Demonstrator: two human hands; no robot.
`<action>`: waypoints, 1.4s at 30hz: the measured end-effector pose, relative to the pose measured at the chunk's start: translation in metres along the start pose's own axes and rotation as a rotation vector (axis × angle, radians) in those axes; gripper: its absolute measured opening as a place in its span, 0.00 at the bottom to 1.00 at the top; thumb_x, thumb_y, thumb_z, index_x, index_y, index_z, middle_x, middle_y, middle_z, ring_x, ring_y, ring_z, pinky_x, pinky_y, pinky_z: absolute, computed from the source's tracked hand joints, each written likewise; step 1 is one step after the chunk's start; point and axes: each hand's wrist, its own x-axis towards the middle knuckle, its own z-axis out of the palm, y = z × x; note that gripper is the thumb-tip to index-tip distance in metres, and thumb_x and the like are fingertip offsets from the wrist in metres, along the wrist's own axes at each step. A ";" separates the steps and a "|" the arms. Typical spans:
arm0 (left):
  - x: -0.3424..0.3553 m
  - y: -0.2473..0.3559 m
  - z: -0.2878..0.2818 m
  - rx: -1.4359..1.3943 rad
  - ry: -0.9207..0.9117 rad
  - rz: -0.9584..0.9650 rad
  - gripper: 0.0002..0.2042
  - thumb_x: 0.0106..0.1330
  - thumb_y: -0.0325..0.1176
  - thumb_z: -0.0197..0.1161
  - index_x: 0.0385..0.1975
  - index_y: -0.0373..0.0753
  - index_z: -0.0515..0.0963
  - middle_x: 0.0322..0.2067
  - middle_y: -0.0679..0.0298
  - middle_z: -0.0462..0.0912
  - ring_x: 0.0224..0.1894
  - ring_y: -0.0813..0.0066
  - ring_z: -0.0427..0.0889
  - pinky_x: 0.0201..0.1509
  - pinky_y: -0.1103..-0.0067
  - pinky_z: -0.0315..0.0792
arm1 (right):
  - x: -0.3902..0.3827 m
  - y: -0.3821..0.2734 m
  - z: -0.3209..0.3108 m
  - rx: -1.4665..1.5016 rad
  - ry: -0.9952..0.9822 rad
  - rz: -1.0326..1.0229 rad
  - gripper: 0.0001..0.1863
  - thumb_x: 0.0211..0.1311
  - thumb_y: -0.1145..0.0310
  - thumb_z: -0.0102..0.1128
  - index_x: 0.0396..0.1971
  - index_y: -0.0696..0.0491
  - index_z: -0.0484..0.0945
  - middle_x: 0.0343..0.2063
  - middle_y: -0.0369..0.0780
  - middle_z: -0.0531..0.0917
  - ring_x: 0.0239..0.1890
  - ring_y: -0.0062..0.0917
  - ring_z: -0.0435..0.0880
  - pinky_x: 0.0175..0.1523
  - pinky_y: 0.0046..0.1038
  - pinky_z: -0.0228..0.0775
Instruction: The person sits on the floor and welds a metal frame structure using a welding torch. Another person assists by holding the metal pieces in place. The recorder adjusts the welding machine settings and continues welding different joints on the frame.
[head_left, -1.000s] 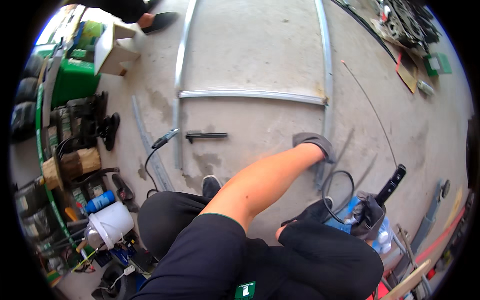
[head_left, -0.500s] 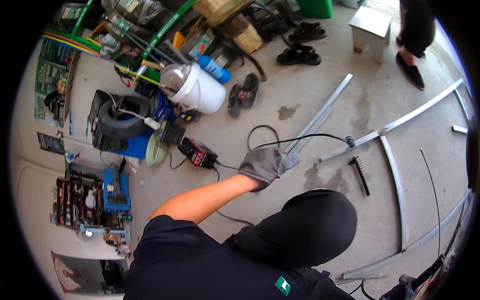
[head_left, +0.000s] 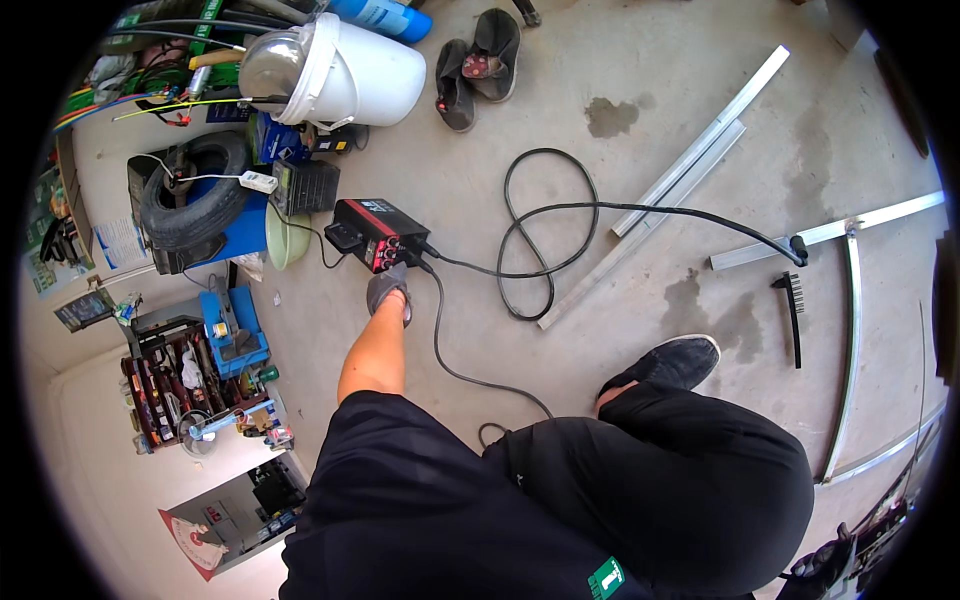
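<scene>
Black machine (head_left: 368, 228) at gloved left hand (head_left: 388, 294)

black box-shaped power unit (head_left: 378, 232) with red trim and a knobbed front panel, sitting right at the fingertips of the gloved left hand (head_left: 390, 292), two black cables (head_left: 470, 264) leaving its front beside that hand, thin straight rod (head_left: 920, 390) reaching out beyond the dim right hand (head_left: 832, 560)

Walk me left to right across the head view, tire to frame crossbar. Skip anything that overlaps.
Black tire → pale green bowl → black-and-red box, with the gloved left hand at its front → pair of empty dark shoes → person's dark shoe → black brush → metal frame crossbar.
</scene>
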 end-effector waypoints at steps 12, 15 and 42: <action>0.016 0.009 0.012 0.202 0.170 0.108 0.21 0.61 0.52 0.74 0.44 0.40 0.88 0.40 0.59 0.89 0.36 0.67 0.84 0.42 0.62 0.77 | 0.017 0.027 -0.002 -0.289 -0.043 -0.238 0.16 0.76 0.64 0.51 0.54 0.57 0.80 0.21 0.32 0.71 0.19 0.15 0.70 0.18 0.18 0.64; -0.028 0.043 0.023 0.319 0.115 0.123 0.24 0.64 0.53 0.68 0.49 0.39 0.87 0.48 0.56 0.89 0.46 0.67 0.85 0.52 0.62 0.78 | 0.008 0.022 0.007 -0.251 -0.011 -0.175 0.16 0.76 0.63 0.52 0.53 0.57 0.80 0.21 0.32 0.71 0.19 0.15 0.70 0.18 0.18 0.65; -0.055 0.012 -0.012 0.470 0.194 0.173 0.21 0.62 0.51 0.69 0.41 0.37 0.90 0.42 0.47 0.91 0.43 0.59 0.90 0.48 0.60 0.78 | 0.028 0.005 0.008 -0.019 -0.037 -0.018 0.15 0.76 0.62 0.53 0.50 0.56 0.82 0.21 0.33 0.73 0.19 0.17 0.72 0.20 0.21 0.67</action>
